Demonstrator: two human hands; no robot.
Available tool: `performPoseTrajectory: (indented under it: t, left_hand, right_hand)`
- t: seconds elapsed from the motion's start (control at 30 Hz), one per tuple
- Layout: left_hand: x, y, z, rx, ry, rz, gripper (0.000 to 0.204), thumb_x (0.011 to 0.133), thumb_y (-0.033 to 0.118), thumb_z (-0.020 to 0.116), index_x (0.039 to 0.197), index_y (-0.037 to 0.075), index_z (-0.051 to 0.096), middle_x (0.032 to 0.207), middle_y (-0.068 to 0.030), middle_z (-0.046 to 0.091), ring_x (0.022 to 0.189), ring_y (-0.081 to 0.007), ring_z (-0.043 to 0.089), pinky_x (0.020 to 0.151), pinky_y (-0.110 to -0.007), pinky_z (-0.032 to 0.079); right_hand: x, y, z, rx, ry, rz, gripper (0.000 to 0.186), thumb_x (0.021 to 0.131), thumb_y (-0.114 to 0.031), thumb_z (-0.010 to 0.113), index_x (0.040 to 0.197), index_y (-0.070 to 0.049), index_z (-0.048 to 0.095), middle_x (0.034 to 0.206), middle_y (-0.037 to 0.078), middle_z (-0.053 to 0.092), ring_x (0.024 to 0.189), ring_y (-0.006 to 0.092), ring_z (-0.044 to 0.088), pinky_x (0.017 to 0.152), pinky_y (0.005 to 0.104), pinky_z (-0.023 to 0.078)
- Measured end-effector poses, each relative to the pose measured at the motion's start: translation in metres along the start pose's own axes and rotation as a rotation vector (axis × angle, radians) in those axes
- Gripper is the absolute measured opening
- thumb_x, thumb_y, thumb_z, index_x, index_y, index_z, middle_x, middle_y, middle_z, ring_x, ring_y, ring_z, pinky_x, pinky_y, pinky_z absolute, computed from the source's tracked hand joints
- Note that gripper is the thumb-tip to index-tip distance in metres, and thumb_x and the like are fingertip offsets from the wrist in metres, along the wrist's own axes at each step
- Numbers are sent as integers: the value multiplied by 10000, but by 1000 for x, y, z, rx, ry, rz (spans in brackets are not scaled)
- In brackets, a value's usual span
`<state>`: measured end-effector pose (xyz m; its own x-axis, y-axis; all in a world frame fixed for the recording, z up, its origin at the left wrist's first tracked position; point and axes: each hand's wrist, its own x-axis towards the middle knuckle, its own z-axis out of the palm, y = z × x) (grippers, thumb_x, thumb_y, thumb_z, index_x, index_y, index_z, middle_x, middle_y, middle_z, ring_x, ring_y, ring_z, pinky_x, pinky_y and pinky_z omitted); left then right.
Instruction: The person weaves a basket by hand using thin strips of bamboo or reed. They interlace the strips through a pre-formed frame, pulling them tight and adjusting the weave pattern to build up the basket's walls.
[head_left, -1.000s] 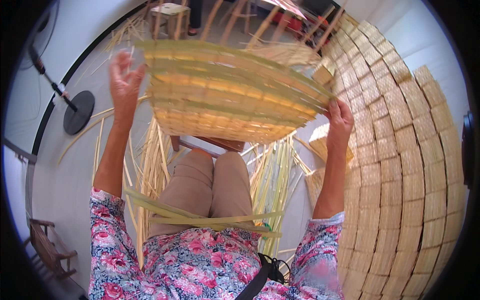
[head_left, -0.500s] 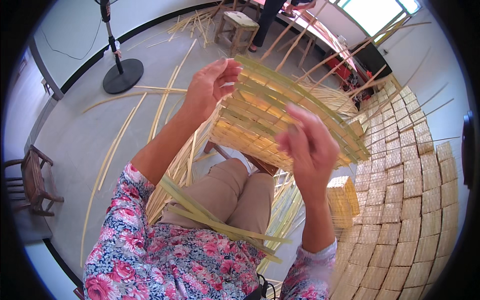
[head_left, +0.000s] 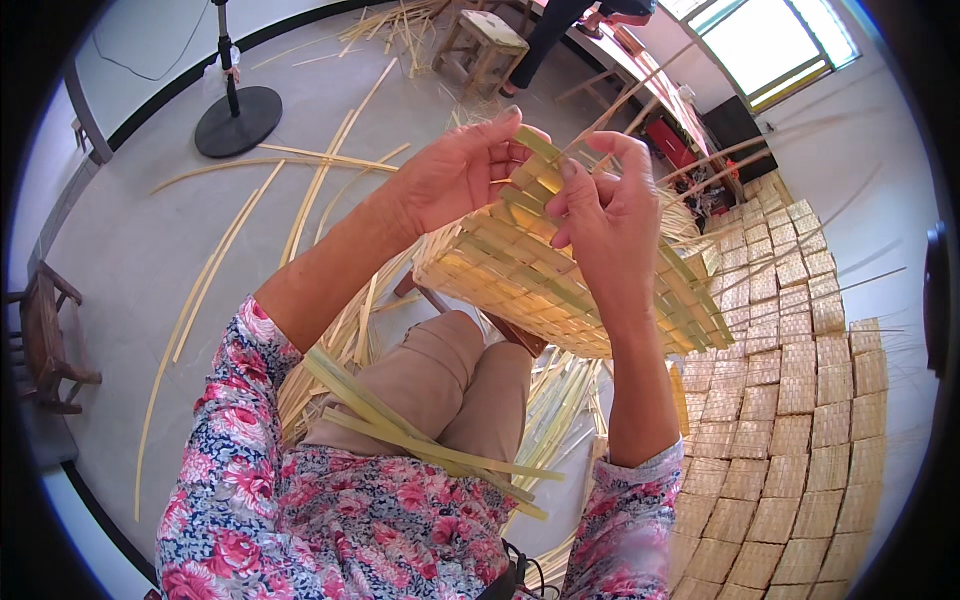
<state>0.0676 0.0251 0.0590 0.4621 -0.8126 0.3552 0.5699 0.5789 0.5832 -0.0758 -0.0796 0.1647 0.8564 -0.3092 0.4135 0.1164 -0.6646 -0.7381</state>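
A half-woven bamboo basket (head_left: 490, 280) in yellow and pale green strips is raised above my knees, upright stakes sticking out past its rim. My left hand (head_left: 455, 175) is closed on its upper left corner, fingertips at the end of a green strip. My right hand (head_left: 610, 230) is just right of that corner, thumb and fingers pinched on the green strip (head_left: 535, 141), its index finger bent. Loose flat green strips (head_left: 420, 445) lie across my lap.
Stacked square woven pieces (head_left: 800, 450) line the right. Bamboo strips (head_left: 230, 240) lie on the grey floor. A fan stand (head_left: 237, 130), wooden stool (head_left: 480, 50) and wooden chair (head_left: 55, 335) surround me. A person's dark-trousered leg (head_left: 540, 45) is beside a table behind.
The basket has turned and tilted. My right hand has moved from its right end to beside my left hand at the upper left corner, where its fingers now pinch a strip.
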Motion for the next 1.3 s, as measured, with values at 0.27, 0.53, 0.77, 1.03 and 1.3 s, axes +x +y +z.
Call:
performPoseTrajectory:
  t: [0.27, 0.53, 0.77, 1.03, 1.3]
  left_hand:
    - [-2, 4, 13, -14, -100, -69, 535, 1042, 467, 499, 1330, 19, 551, 1221, -103, 658, 1121, -188, 636, 981, -380, 512]
    - [-7, 7, 20, 262, -126, -69, 468, 949, 356, 712, 1254, 14, 615, 1125, -69, 682, 1033, -132, 647, 931, -309, 517]
    - [-24, 9, 47, 588, 124, 169, 263, 888, 240, 792, 1011, 16, 731, 901, -15, 717, 847, -72, 637, 780, -244, 521]
    - [-25, 1, 43, 735, 159, 322, 208, 933, 197, 746, 1016, 7, 727, 893, -14, 724, 830, -58, 642, 744, -223, 528]
    - [-20, 25, 52, 835, 51, 190, 199, 948, 170, 724, 1044, -4, 711, 897, -15, 722, 834, -59, 662, 743, -221, 546]
  right_hand:
    - [9, -8, -7, -11, -102, 76, 127, 945, -108, 671, 916, 15, 657, 596, 49, 642, 534, 54, 611, 435, 233, 440]
    - [6, 2, -6, 2, -76, 21, 110, 924, -96, 697, 913, 10, 669, 622, 43, 650, 564, 46, 618, 454, 221, 449]
    - [5, -11, -5, 108, -135, 77, 82, 936, -66, 664, 911, 11, 677, 632, 33, 652, 557, 49, 613, 452, 202, 440]
    - [-1, -11, -11, 108, -211, 60, 139, 964, -24, 560, 950, 20, 691, 645, 34, 642, 561, 55, 604, 482, 221, 461]
    - [-30, 8, 9, -194, 5, -162, 585, 855, -139, 736, 1363, -60, 457, 624, 45, 585, 545, 166, 610, 512, 325, 472]
